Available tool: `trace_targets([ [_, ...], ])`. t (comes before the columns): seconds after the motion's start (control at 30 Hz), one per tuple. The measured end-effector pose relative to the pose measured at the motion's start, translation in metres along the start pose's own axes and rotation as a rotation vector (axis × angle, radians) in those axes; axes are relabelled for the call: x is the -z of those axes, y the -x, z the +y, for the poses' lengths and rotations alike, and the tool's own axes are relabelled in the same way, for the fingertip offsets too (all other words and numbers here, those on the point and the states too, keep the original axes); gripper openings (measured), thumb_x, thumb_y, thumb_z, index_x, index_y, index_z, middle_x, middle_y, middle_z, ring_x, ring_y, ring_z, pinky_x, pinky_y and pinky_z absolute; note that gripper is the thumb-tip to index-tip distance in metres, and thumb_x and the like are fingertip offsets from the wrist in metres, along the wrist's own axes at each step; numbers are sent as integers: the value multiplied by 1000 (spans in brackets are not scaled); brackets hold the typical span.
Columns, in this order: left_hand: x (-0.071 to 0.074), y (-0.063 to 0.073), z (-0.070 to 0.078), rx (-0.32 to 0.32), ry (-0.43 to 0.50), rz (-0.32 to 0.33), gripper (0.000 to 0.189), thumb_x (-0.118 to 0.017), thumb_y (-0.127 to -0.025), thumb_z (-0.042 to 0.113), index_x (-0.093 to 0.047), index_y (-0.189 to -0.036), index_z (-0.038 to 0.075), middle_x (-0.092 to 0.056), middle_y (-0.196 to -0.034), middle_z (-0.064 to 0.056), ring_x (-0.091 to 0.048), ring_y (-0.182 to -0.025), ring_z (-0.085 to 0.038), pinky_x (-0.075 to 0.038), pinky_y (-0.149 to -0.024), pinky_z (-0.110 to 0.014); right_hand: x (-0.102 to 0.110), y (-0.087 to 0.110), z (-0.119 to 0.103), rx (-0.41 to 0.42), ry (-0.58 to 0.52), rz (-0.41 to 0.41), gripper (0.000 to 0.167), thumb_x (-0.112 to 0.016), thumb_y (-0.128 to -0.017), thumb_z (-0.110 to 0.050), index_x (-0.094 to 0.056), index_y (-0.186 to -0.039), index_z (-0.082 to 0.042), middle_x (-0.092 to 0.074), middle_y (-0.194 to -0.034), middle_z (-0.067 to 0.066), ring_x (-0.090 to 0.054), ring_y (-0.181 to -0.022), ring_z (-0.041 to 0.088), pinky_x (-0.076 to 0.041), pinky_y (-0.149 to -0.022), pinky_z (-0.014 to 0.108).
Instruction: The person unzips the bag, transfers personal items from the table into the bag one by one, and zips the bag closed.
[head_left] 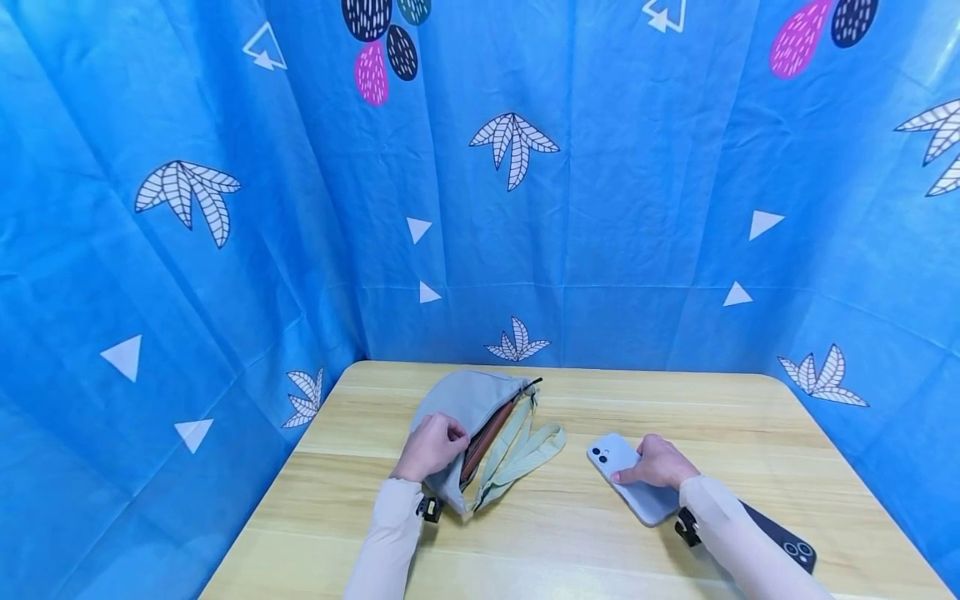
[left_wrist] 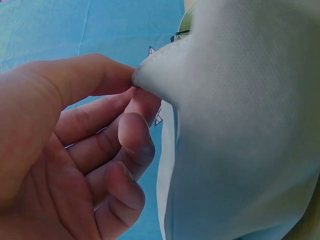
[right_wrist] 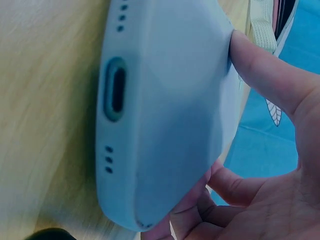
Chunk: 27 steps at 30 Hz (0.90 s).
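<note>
While a bag lies on the table, blue curtains hang behind.

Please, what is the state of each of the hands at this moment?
Left hand: closed, pinching the edge of the grey bag.
Right hand: closed, holding the pale phone.

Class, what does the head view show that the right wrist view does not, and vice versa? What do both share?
Only the head view: the left hand pinching the bag, and the camera lenses on the pale phone.
Only the right wrist view: the charging port and small holes along that phone's end.
Both: the right hand holding the phone, the bag's pale strap, the table and the blue curtain.
</note>
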<state>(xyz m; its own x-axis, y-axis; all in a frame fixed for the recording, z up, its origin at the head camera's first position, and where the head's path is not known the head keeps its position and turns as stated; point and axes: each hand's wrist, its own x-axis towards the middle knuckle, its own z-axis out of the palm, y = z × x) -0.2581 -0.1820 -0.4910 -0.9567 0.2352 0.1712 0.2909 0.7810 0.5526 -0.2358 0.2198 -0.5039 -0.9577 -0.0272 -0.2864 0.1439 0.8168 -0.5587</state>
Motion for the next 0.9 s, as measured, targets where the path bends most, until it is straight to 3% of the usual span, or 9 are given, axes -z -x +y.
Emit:
trace_targets([
  [0.27,0,0,0,0,4,2,8,-72,-89,16,-80,-86,14,-75,-79,4,-63,-72,-6,-54,-67,-29,0,0,2,0,-15,-12,43,-88,-78,-35,-61,-87,-3,-61,-81,7,-56,-73,20,-43,-62,29],
  [0.6,0,1,1,-7,6,1,8,-73,-89,15,-80,-85,13,-75,-78,4,-64,-71,-6,-54,-66,-28,8,-2,11,25,-39,-51,44,-83,-85,-32,-58,-101,1,-61,-93,11,-58,-81,22,-46,-65,30],
  [0.9,0,0,0,0,1,2,9,-72,-89,15,-79,-83,15,-74,-77,5,-63,-70,-5,-54,-66,-28,17,-4,20,50,-124,-97,32,-73,-93,-21,-57,-104,5,-59,-97,13,-57,-86,23,-48,-69,31],
])
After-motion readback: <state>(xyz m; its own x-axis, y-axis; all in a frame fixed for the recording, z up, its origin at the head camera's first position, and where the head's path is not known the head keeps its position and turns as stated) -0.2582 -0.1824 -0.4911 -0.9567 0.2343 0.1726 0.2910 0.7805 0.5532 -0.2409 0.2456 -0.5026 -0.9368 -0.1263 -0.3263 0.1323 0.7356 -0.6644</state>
